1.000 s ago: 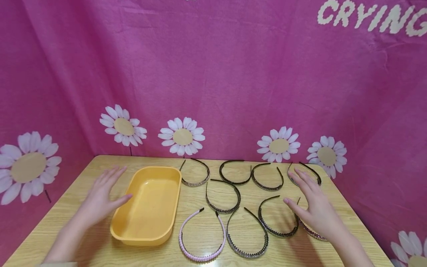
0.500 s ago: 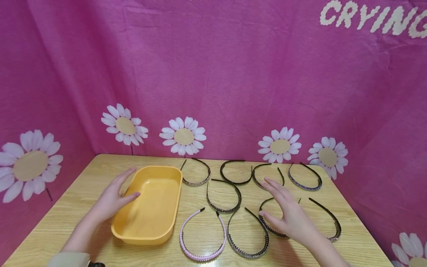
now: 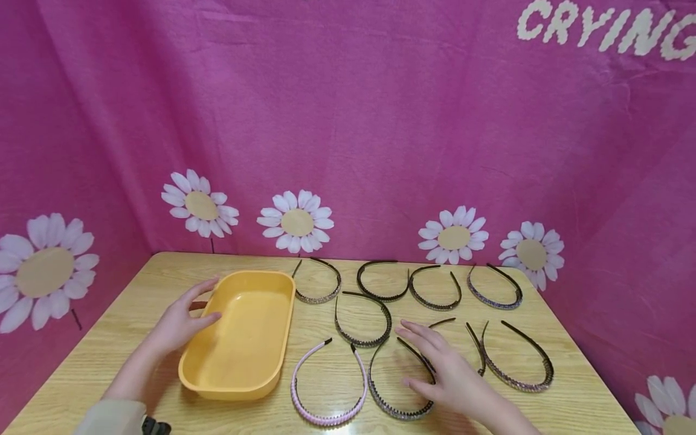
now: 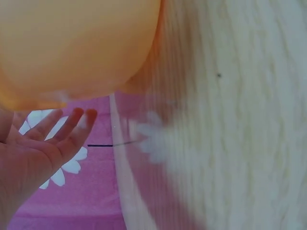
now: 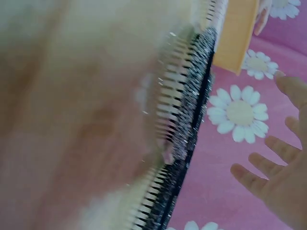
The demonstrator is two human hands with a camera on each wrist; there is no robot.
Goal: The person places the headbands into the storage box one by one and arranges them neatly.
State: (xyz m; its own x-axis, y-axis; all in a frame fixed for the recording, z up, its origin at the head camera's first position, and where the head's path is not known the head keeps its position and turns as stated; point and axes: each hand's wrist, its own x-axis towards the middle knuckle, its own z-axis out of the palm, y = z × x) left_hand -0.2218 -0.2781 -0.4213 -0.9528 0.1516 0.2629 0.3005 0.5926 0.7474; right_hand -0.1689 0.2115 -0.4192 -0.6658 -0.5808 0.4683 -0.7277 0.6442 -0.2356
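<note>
My left hand (image 3: 176, 323) is at the left side of a yellow plastic tub (image 3: 231, 393), its thumb overlapping the rim and its fingers loosely spread outside. From the left wrist view, those fingers stick out just past the tub's wall (image 4: 76, 48). My right hand (image 3: 448, 368) hovers with spread fingers over a glittery black headband (image 3: 403, 414) and partly hides another dark headband (image 3: 483, 350) behind it. The right wrist view has that hand (image 5: 283, 167) empty beside glittery toothed headbands (image 5: 189, 105). A pink headband (image 3: 328, 420) lies between tub and right hand.
Several more dark headbands lie on the wooden table (image 3: 136, 290), among them one in the middle (image 3: 363, 343), one at the back left (image 3: 318, 299) and a purplish one (image 3: 522, 385) at right. A pink curtain (image 3: 348, 133) with daisies hangs behind and beside the table.
My right hand has swept left and toward the front, uncovering the headbands at right. The left hand has come closer to the tub's left rim. Tub and headbands keep their places.
</note>
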